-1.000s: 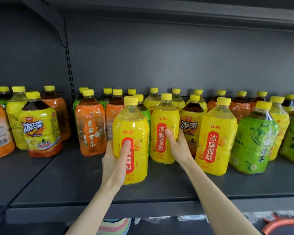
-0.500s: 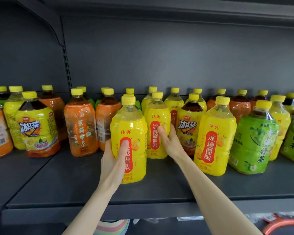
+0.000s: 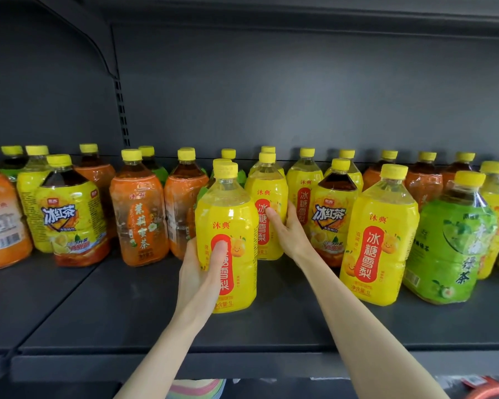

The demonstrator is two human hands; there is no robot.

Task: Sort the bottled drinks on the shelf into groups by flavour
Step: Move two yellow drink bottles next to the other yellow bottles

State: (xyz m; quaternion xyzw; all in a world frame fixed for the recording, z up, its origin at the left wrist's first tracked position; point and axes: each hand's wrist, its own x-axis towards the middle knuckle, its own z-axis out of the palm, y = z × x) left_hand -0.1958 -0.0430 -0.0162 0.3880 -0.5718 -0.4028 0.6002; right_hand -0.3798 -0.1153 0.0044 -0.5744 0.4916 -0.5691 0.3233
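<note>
My left hand grips a yellow pear-drink bottle standing upright near the front middle of the dark shelf. My right hand holds a second yellow pear-drink bottle just behind and to the right of the first. A third pear bottle stands further right. Orange jasmine-tea bottles stand to the left, with an iced black tea bottle beyond them. Another iced black tea bottle sits right of my right hand. A green-tea bottle stands at the right.
More mixed bottles fill the back row against the grey back panel. A shelf bracket and slotted upright rise at left. Bare shelf floor lies in front of the bottles. Below the shelf edge, coloured items show.
My right hand has pushed its pear bottle backward and left, deeper into the shelf. My left hand's bottle has shifted a little. The view has drifted right.
</note>
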